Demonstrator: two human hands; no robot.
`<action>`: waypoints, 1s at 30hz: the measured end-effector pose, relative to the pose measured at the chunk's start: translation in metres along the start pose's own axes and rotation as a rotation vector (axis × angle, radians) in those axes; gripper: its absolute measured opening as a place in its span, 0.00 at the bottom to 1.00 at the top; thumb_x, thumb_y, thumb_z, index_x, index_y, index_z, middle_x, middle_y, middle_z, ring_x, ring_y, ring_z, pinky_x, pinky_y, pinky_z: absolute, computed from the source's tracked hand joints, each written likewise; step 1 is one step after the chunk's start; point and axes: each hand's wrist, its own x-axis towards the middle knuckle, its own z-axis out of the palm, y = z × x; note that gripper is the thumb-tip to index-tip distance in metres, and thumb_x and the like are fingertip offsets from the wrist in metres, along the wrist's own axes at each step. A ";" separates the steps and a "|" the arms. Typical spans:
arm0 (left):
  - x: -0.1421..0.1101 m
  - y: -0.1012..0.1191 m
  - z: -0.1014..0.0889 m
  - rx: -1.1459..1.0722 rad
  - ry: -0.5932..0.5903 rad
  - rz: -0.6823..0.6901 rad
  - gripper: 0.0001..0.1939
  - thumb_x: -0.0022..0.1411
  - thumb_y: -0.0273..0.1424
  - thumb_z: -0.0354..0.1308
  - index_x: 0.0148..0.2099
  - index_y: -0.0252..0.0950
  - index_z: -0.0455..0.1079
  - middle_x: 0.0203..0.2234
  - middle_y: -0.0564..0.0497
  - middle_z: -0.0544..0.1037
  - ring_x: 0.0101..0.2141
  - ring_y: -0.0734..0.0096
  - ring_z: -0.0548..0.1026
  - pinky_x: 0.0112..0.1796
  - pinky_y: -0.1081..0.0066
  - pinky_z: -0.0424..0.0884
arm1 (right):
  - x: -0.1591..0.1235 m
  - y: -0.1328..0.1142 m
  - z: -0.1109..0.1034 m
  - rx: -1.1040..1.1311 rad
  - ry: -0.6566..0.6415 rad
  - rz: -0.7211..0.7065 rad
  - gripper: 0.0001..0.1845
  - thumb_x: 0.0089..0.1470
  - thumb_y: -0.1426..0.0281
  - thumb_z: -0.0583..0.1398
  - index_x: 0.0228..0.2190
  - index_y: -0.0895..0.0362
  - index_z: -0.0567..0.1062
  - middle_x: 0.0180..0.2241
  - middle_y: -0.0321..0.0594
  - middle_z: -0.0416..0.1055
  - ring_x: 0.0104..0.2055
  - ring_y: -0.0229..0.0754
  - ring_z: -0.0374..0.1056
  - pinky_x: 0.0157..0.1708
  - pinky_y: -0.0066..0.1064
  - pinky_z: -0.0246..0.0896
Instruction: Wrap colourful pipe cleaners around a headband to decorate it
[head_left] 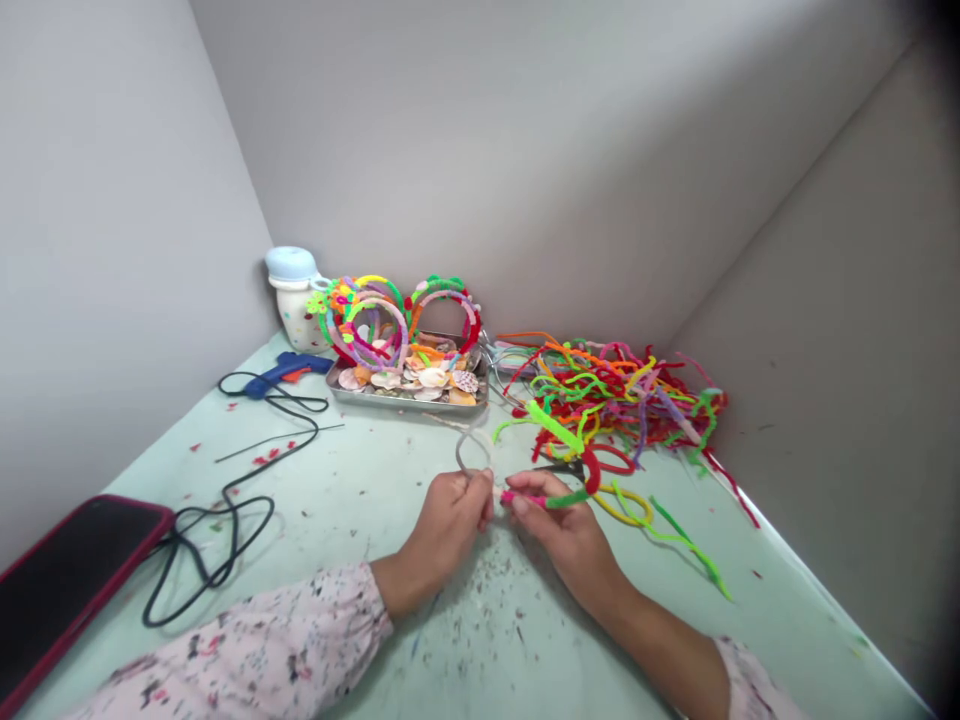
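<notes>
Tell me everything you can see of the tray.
The tray is shallow and roughly rectangular, silver-grey and metallic-looking, with a raised rim and rounded corners. It lies flat on the table, near the wall. Shells, white, orange and speckled, fill it and hide its floor. Colourful headbands stand over it; where exactly they rest is unclear. Neither the left hand nor the right hand touches it.

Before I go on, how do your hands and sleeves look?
The left hand and right hand are bare, no ring or watch visible. The left sleeve, pale pink with dark and pink motifs, has a gathered cuff; the right sleeve looks alike.
</notes>
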 end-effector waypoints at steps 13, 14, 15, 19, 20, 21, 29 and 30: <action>-0.002 -0.001 0.002 0.043 -0.051 0.096 0.16 0.61 0.42 0.50 0.28 0.34 0.63 0.18 0.57 0.62 0.21 0.78 0.59 0.24 0.76 0.55 | 0.016 0.005 0.001 0.183 0.092 0.079 0.13 0.51 0.60 0.59 0.32 0.57 0.73 0.27 0.37 0.73 0.30 0.40 0.67 0.33 0.30 0.62; -0.002 -0.001 0.001 0.055 -0.027 0.110 0.15 0.60 0.41 0.51 0.29 0.34 0.63 0.19 0.57 0.63 0.21 0.78 0.59 0.24 0.77 0.56 | 0.018 0.006 0.002 0.192 0.099 0.090 0.12 0.50 0.60 0.59 0.32 0.56 0.73 0.27 0.37 0.73 0.29 0.40 0.67 0.32 0.30 0.62; -0.002 -0.001 0.001 0.065 -0.008 0.118 0.14 0.60 0.40 0.52 0.30 0.35 0.63 0.19 0.57 0.64 0.22 0.78 0.59 0.25 0.77 0.56 | 0.019 0.007 0.003 0.196 0.106 0.102 0.12 0.50 0.60 0.60 0.32 0.56 0.72 0.26 0.37 0.73 0.28 0.39 0.67 0.31 0.30 0.62; -0.002 -0.002 0.002 0.089 -0.016 0.112 0.11 0.59 0.38 0.53 0.30 0.35 0.63 0.20 0.57 0.64 0.22 0.78 0.59 0.25 0.77 0.57 | 0.019 0.006 0.002 0.170 0.095 0.095 0.10 0.50 0.62 0.59 0.30 0.57 0.72 0.23 0.36 0.71 0.26 0.38 0.66 0.29 0.29 0.61; -0.002 -0.002 0.002 0.089 -0.020 0.111 0.11 0.59 0.37 0.53 0.30 0.35 0.63 0.20 0.57 0.64 0.22 0.78 0.60 0.25 0.77 0.56 | 0.018 0.005 0.001 0.155 0.088 0.091 0.10 0.50 0.62 0.59 0.30 0.57 0.72 0.23 0.36 0.71 0.26 0.38 0.66 0.28 0.28 0.61; -0.002 -0.002 0.003 0.083 -0.022 0.109 0.11 0.59 0.37 0.53 0.30 0.34 0.63 0.20 0.57 0.64 0.22 0.78 0.60 0.25 0.77 0.56 | 0.017 0.004 0.000 0.147 0.087 0.094 0.10 0.50 0.62 0.59 0.30 0.57 0.72 0.23 0.35 0.71 0.26 0.38 0.66 0.28 0.28 0.61; -0.002 -0.002 0.000 -0.038 -0.037 0.038 0.13 0.59 0.39 0.52 0.29 0.35 0.61 0.17 0.58 0.60 0.20 0.79 0.58 0.21 0.77 0.53 | 0.010 0.000 -0.001 0.087 0.000 0.033 0.11 0.51 0.62 0.59 0.34 0.55 0.70 0.26 0.33 0.70 0.28 0.37 0.64 0.28 0.26 0.58; -0.002 -0.002 0.000 -0.034 -0.038 0.036 0.12 0.59 0.38 0.52 0.29 0.35 0.61 0.17 0.58 0.60 0.20 0.79 0.58 0.21 0.77 0.53 | 0.011 0.000 -0.001 0.077 0.000 0.029 0.11 0.51 0.62 0.59 0.34 0.55 0.70 0.26 0.33 0.69 0.27 0.37 0.64 0.27 0.26 0.57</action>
